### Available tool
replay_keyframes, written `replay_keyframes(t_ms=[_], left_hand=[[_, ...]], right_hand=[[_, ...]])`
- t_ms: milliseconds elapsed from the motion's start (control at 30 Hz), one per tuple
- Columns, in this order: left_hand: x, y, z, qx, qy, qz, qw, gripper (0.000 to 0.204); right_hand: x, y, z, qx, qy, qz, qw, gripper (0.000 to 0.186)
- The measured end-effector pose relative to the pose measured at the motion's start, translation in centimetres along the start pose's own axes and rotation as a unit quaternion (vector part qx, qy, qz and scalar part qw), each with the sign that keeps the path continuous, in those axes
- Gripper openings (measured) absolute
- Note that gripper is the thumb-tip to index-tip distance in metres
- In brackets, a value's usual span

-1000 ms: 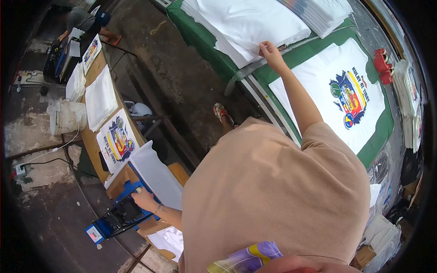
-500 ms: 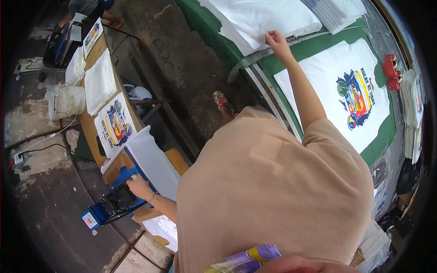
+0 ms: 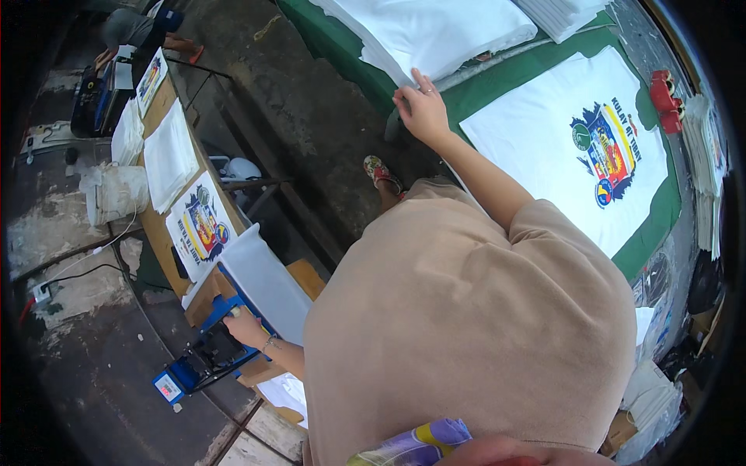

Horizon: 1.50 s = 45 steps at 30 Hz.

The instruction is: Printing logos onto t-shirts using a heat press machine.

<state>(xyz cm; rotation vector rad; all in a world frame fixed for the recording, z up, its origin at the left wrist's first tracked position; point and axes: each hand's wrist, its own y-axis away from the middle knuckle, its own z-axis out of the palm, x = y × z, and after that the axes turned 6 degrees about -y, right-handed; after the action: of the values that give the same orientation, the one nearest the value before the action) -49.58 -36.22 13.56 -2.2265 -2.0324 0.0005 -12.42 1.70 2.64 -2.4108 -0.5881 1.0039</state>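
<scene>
Leverage seems to explain why the left hand (image 3: 247, 327) wraps the handle (image 3: 235, 311) of the blue press (image 3: 217, 349). The right hand (image 3: 423, 116), thumb and index parted, meets the white cloth stack (image 3: 435, 31), within arm's reach on the green-covered counter (image 3: 482, 91); whether it pinches cloth, I cannot tell.

White stack (image 3: 443, 31): brightest thing I see, folds nearly washed out;
Floor (image 3: 307, 97): dim, murky to me;
Far person (image 3: 132, 29): soft, blurred;
Lens rim: black, straight edges bowing
</scene>
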Motion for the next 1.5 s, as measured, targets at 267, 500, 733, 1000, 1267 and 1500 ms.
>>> replay_keyframes(t_ms=[267,500,733,1000,1267,1500], left_hand=[[0.2,0.1,-0.2,-0.011,-0.013,-0.003,1.000,0.037],[0.5,0.5,-0.4,0.002,-0.017,0.000,1.000,0.037],[0.6,0.5,-0.5,-0.002,-0.007,-0.003,1.000,0.043],[0.6,0.8,-0.5,0.009,-0.017,0.006,1.000,0.037],[0.7,0.7,-0.5,0.001,-0.016,0.002,1.000,0.038],[0.7,0.6,-0.4,0.012,-0.028,0.002,1.000,0.036]], right_hand=[[5.2,-1.2,1.7,0.193,-0.339,0.310,0.867,0.033],[7.3,-1.3,0.3,0.131,-0.430,0.478,0.754,0.057],[6.9,-1.3,1.0,0.091,-0.492,0.536,0.680,0.091],[3.9,-2.4,-0.7,0.118,-0.549,0.508,0.653,0.093],[1.8,-4.9,-2.1,0.147,-0.707,0.384,0.575,0.078],[1.3,-7.8,-0.9,0.180,-0.749,0.340,0.540,0.077]])
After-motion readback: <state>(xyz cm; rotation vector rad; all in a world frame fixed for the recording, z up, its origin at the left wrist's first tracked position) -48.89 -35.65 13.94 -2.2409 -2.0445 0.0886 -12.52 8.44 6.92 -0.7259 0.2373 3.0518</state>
